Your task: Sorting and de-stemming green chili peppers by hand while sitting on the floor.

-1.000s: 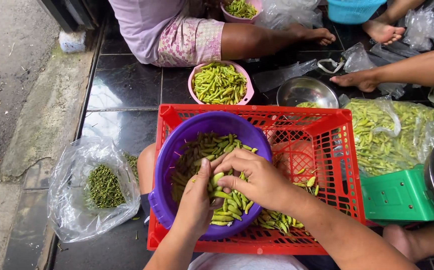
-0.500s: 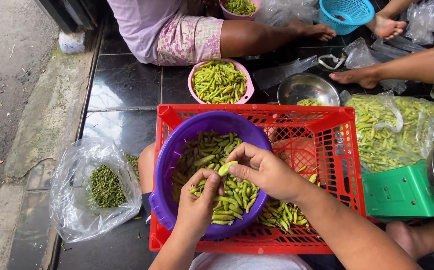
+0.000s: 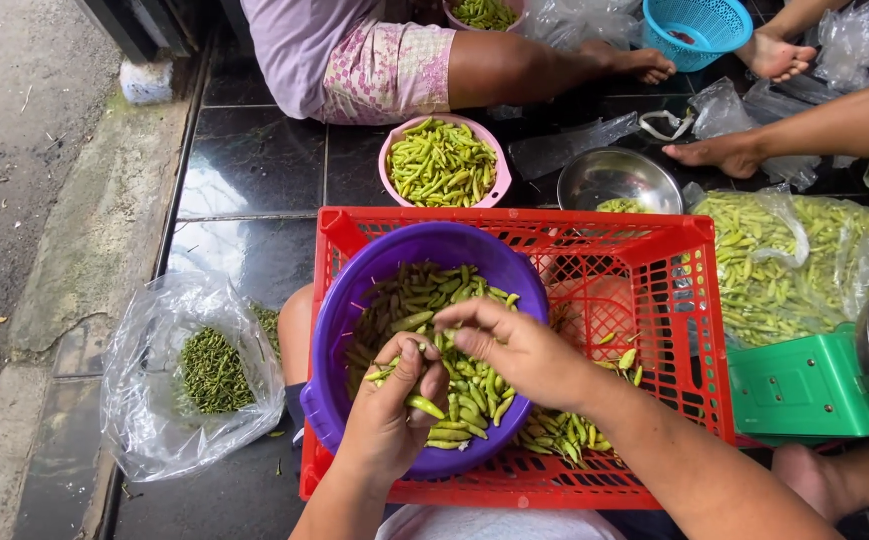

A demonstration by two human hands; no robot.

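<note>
Left hand (image 3: 391,405) pinches a small green chilli (image 3: 424,406) over the purple basin (image 3: 349,300) in the red crate (image 3: 694,300), right hand (image 3: 514,345) at its 2 o'clock plucking among pods: light, firm, smooth-skinned, probably best gripped near the stem.

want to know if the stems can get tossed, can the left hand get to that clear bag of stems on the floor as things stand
Probably yes. The left hand sits over the purple basin, the clear bag lies open on that same side, and nothing stands between them but the basin's rim.
</note>
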